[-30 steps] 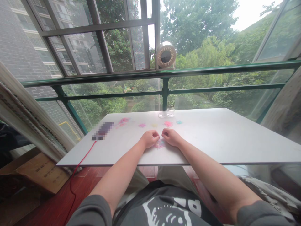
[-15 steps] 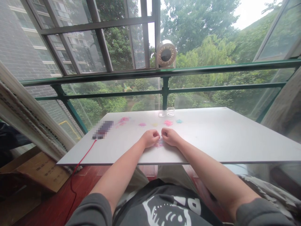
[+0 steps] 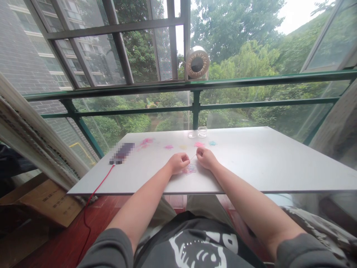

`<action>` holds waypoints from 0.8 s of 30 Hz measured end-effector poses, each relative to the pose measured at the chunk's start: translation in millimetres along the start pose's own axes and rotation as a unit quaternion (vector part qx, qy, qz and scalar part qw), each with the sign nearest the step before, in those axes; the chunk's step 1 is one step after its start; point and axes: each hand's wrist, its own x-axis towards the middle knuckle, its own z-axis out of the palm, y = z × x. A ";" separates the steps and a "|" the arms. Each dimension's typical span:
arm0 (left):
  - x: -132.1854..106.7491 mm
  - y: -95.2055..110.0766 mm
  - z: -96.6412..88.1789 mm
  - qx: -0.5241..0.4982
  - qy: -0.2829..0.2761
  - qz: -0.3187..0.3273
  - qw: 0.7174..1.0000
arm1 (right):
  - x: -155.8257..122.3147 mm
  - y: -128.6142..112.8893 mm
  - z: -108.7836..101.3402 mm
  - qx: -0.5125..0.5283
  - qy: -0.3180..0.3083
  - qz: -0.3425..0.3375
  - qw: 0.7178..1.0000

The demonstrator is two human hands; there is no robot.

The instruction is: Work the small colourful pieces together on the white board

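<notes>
My left hand (image 3: 179,163) is pinched closed above the white table (image 3: 245,163), holding one end of a thin pale thread (image 3: 193,158). Opposite it, my right hand (image 3: 205,158) pinches the thread's other end, a little higher and farther from me. The thread runs taut and slanting across the short gap. Just below lies a mixed pile of small pink, blue and purple pieces (image 3: 190,169), partly covered by my left hand; single pieces are too small to make out. Beyond my right hand is a pink pile (image 3: 199,144), its near side partly hidden.
Small heaps lie along the back: a teal one (image 3: 212,143), a yellow one (image 3: 183,147), a purple one (image 3: 168,147) and a pink one (image 3: 147,141). Clear round dishes (image 3: 202,131) stand at the far edge. A pixelated dark device (image 3: 123,152) with a red cable (image 3: 103,181) lies left.
My right hand has moved right and away from me, widening the gap between the hands. The thread now shows stretched between them. My left hand has hardly moved.
</notes>
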 end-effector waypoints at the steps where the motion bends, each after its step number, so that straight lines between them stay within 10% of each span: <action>1: 0.0 -0.5 0.2 -0.001 0.005 0.002 1.000 | -0.6 0.1 -0.5 0.002 0.001 0.001 1.000; 7: -1.3 -2.3 0.9 0.003 0.024 0.005 1.000 | -6.7 -7.1 0.2 0.034 -0.093 -0.090 0.991; 17: -1.6 0.0 0.2 -0.021 -0.013 0.001 1.000 | -0.3 -1.9 3.0 -0.041 0.007 0.028 0.999; 24: -2.2 2.1 -0.3 -0.001 0.010 -0.012 1.000 | -5.0 -2.8 0.5 0.039 -0.089 -0.067 0.993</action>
